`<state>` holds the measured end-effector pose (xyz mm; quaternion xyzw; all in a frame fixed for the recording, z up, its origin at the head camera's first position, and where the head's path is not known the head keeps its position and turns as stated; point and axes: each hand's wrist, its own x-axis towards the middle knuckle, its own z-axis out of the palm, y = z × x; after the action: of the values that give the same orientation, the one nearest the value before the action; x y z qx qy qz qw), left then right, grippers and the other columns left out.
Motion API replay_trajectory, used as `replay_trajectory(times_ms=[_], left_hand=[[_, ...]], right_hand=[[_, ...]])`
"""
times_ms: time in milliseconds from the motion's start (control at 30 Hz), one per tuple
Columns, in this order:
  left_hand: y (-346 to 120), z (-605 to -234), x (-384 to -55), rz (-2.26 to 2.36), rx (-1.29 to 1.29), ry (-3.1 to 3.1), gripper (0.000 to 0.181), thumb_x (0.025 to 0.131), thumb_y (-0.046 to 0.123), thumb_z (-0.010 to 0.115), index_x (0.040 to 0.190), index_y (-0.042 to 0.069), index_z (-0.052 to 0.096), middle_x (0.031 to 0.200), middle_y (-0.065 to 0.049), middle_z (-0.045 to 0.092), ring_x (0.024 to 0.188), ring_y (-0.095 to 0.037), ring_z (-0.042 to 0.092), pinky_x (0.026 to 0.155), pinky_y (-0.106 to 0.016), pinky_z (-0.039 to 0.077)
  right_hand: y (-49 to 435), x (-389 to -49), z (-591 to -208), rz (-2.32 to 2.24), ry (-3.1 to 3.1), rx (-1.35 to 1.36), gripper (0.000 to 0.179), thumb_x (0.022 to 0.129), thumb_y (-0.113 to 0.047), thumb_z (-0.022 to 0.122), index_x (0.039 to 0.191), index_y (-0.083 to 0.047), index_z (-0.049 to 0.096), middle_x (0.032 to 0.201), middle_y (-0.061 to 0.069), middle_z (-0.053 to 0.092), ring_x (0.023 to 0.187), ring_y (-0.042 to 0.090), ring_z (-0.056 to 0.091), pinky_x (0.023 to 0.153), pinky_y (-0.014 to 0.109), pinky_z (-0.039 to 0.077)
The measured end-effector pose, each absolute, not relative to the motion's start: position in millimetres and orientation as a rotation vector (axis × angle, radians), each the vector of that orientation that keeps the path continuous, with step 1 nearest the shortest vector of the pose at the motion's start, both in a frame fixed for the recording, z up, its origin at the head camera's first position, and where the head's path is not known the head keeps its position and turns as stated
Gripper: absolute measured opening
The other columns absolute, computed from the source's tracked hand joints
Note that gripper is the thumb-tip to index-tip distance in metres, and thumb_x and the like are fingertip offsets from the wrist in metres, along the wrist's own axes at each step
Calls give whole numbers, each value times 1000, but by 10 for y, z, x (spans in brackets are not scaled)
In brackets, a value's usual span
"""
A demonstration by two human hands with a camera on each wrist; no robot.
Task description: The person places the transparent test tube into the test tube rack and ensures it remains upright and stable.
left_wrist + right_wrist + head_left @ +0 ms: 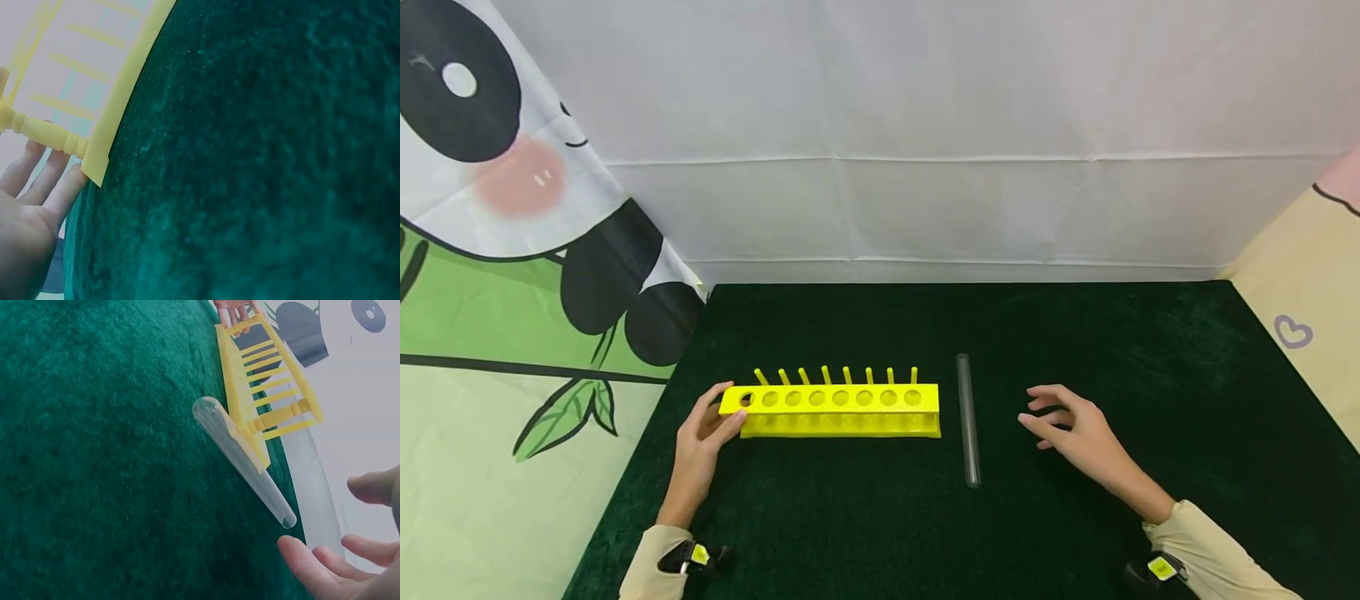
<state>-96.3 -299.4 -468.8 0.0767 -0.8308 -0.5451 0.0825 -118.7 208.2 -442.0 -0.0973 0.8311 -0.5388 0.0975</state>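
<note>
A yellow test tube rack with a row of holes and several pegs along its back stands left of centre on the dark green cloth. My left hand grips its left end, thumb at the front and fingers behind; the left wrist view shows fingers against the rack's end post. Right of the rack lies a clear glass test tube, its rounded end toward me and its open mouth away. My right hand hovers right of the tube, fingers loosely bent and apart, holding nothing.
Dark green cloth covers the table. A white sheet hangs behind its far edge. On the left is a printed panda cloth, on the right a cream one with a heart.
</note>
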Motion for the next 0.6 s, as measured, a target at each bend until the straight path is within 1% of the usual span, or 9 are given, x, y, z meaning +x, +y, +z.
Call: replay_trajectory(times_ms=[300,467,600], left_hand=[[-2982,-4709,-951,-1663,248,-2457,53,94,33,58,142,22,40,129,-9,54,102,-15,56,86,-15,46],[-2979,-4712,-958,-1660,231,-2451,52,94,32,58,142,22,40,130,-10,53,102,-15,56,86,-15,46],[-2991,-4716,-968,-1644,229,-2460,52,94,33,58,142,23,40,130,-9,53,102,-14,56,86,-14,46]], right_hand=[[1984,-1237,-4466,-1595,2441,-259,52,91,-31,64,130,-1,46,118,22,51,91,31,64,66,30,56],[1948,-1253,-4498,-1589,2426,-245,53,90,-31,65,129,-1,46,117,23,52,89,30,64,66,32,56],[1921,-1280,-4519,-1603,2408,-241,52,90,-30,65,129,0,46,115,21,54,89,30,65,66,30,56]])
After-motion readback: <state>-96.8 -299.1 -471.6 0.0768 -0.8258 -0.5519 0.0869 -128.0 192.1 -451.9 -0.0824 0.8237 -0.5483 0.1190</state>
